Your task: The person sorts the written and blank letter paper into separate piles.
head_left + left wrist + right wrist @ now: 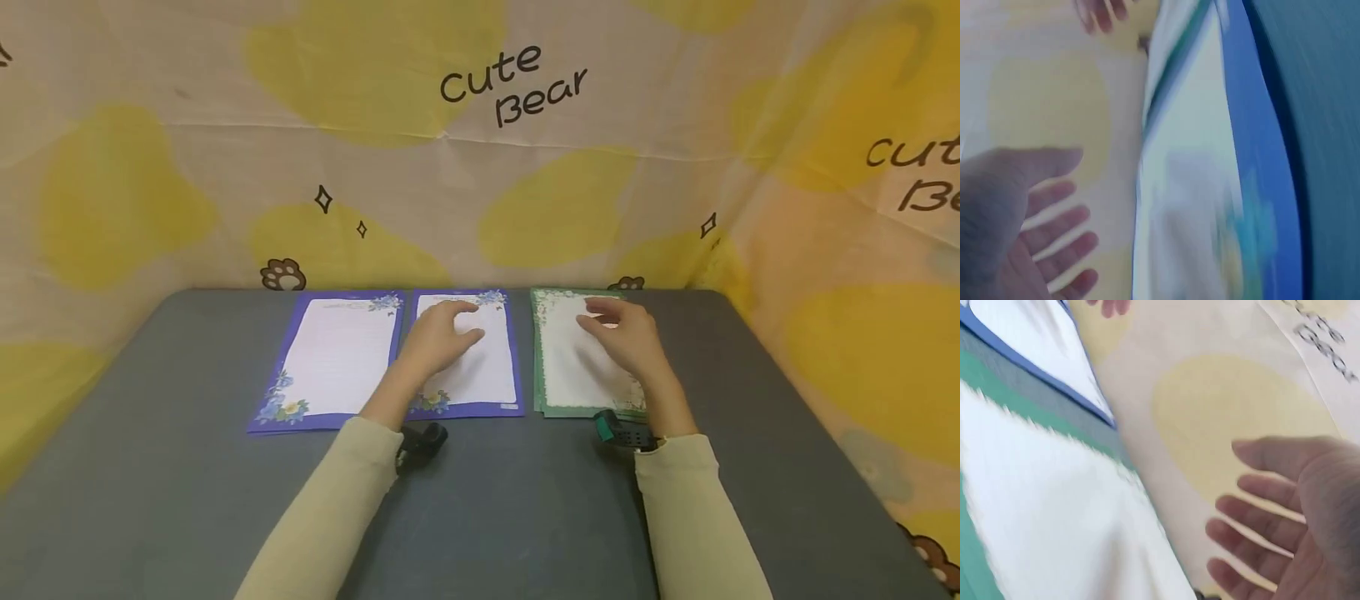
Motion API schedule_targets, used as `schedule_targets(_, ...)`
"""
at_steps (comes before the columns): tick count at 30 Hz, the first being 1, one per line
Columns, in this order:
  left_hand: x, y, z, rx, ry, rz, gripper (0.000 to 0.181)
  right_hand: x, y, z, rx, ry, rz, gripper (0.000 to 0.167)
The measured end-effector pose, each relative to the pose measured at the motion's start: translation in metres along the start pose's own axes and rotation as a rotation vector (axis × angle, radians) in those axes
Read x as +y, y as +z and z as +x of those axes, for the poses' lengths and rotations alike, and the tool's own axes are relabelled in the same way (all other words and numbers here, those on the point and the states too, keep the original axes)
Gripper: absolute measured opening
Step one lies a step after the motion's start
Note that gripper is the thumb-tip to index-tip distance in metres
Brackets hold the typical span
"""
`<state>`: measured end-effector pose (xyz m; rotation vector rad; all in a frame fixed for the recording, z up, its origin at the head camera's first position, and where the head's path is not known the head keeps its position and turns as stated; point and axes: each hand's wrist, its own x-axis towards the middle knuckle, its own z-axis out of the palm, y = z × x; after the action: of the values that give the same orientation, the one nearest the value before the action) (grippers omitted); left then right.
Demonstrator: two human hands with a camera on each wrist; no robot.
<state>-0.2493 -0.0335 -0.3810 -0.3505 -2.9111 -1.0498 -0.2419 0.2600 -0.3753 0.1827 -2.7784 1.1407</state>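
My left hand (438, 337) hovers over the middle sheet of purple-bordered writing paper (491, 375), thumb and fingers spread apart with nothing between them. Blue flowers decorate that sheet's corners. To its left lies another purple-bordered sheet (341, 358), with an edge of paper showing beneath it. My right hand (626, 333) is above a stack of green-bordered writing paper (566, 367), its fingers likewise parted and holding nothing. In the left wrist view the fingers (1060, 231) are loosely extended; the right wrist view shows the same of the right fingers (1254, 531).
The papers lie side by side near the far edge of a grey table (517, 517). Behind and to the right hangs a yellow-patterned cloth (375, 167) with printed words. A dark wrist strap with a device (423, 442) sits on the left wrist, and another device (622, 432) on the right.
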Motion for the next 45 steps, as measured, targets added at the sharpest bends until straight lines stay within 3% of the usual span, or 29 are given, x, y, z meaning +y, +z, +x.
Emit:
schedule_targets(4, -0.034, -0.019, -0.008, -0.075, 0.066, 0.114, 0.066, -0.019, 0.027, 0.003, -0.088, -0.133, 0.029, 0.043)
schedule_targets(9, -0.062, -0.018, -0.018, -0.168, 0.099, 0.195, 0.094, -0.036, 0.064, -0.001, -0.182, -0.211, -0.069, 0.046)
schedule_targets(16, -0.067, -0.015, -0.025, -0.202, 0.113, 0.186, 0.091, -0.038, 0.088, -0.001, -0.319, -0.298, -0.235, 0.067)
schedule_targets(20, -0.069, -0.016, -0.027, -0.178, 0.129, 0.190, 0.084, -0.036, 0.093, -0.001, -0.316, -0.326, -0.306, 0.067)
schedule_targets(24, -0.072, -0.016, -0.029, -0.115, 0.150, 0.202, 0.076, -0.035, 0.095, -0.001, -0.284, -0.300, -0.263, 0.066)
schedule_targets(28, -0.076, -0.015, -0.029, -0.091, 0.151, 0.202, 0.071, -0.035, 0.096, 0.000, -0.268, -0.269, -0.226, 0.066)
schedule_targets(35, -0.079, -0.013, -0.026, -0.008, 0.182, 0.165, 0.059, -0.036, 0.100, -0.001, -0.189, -0.277, -0.204, 0.064)
schedule_targets(41, -0.080, -0.013, -0.026, 0.024, 0.168, 0.111, 0.054, -0.042, 0.100, -0.002, 0.013, -0.097, -0.035, 0.055)
schedule_targets(45, -0.080, -0.016, -0.027, 0.018, 0.118, 0.028, 0.053, -0.049, 0.099, -0.002, -0.010, 0.026, 0.068, 0.049)
